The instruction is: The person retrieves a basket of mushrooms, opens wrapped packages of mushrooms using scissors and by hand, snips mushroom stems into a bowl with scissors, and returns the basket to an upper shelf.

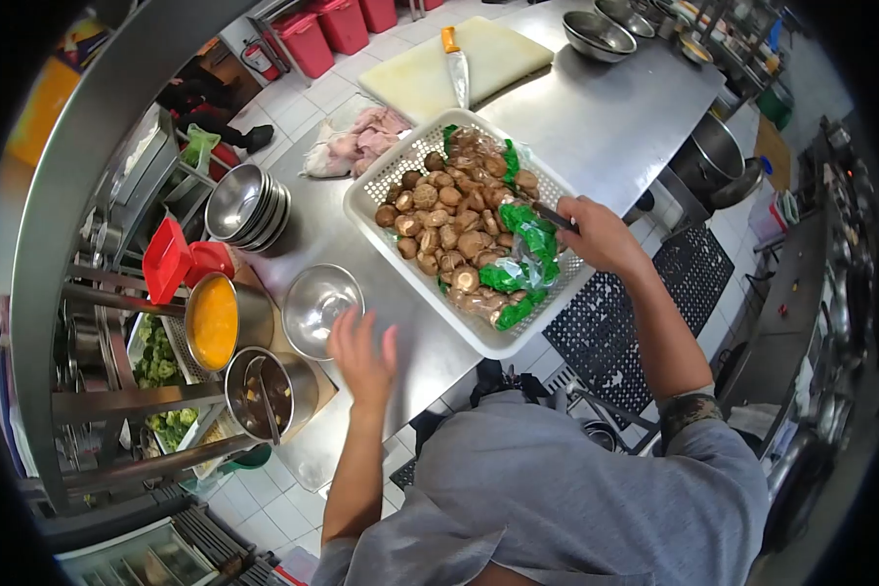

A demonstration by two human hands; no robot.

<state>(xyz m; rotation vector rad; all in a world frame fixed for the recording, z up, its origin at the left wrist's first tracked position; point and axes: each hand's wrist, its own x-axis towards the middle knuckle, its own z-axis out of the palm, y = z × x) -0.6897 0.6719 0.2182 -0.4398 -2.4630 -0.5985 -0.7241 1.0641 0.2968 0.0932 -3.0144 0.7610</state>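
Grey shirt (pixel 576 479) lies nearest; the right hand (pixel 601 234) grips a dark handle (pixel 557 218) over mushrooms (pixel 447 220) in a white basket (pixel 383 178). To its left, the spread-fingered left hand (pixel 364 363) could brush and tip a steel bowl (pixel 313 311).

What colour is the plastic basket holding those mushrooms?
The perforated plastic basket is white, best seen in the head view.
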